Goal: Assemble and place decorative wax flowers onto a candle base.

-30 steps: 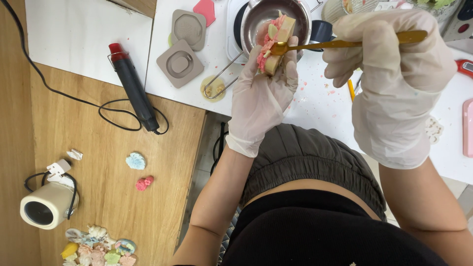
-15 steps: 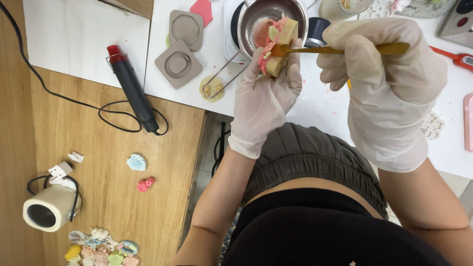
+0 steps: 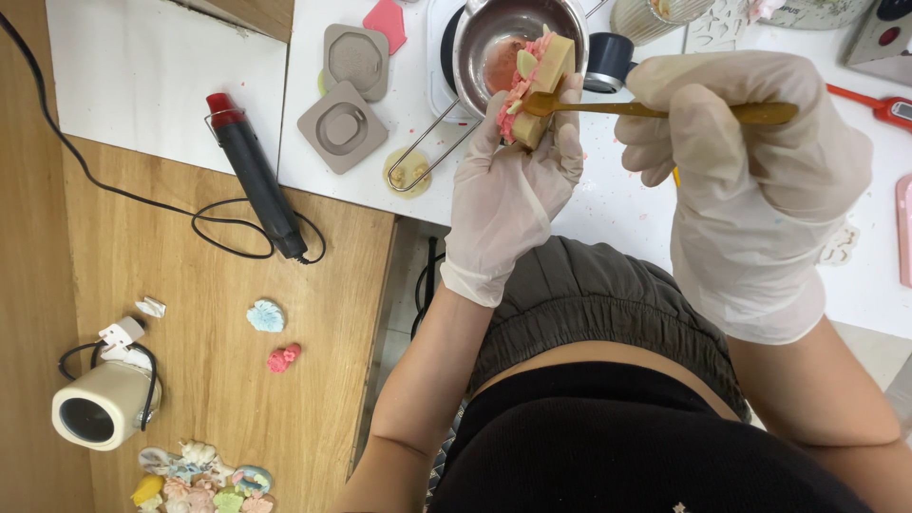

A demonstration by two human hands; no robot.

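My left hand (image 3: 508, 185), in a thin white glove, holds a tan block (image 3: 543, 84) on edge; pink and pale green shapes cover its left face. My right hand (image 3: 750, 180), also gloved, grips a gold spoon (image 3: 655, 110) whose bowl touches the block's decorated face. Just behind the block stands a small metal pot (image 3: 508, 43) with pink residue inside, on a white base.
Two grey square moulds (image 3: 342, 123) and a pink mould (image 3: 388, 19) lie on the white table. A black heat gun (image 3: 255, 176) with a red tip and cord sits left. On the wooden surface are a cream cylinder device (image 3: 100, 408), small wax shapes (image 3: 266, 315) and a pile of several more (image 3: 204, 475).
The view has shifted slightly; the block and spoon stay together by the pot, with the spoon's bowl still at the decorated face.
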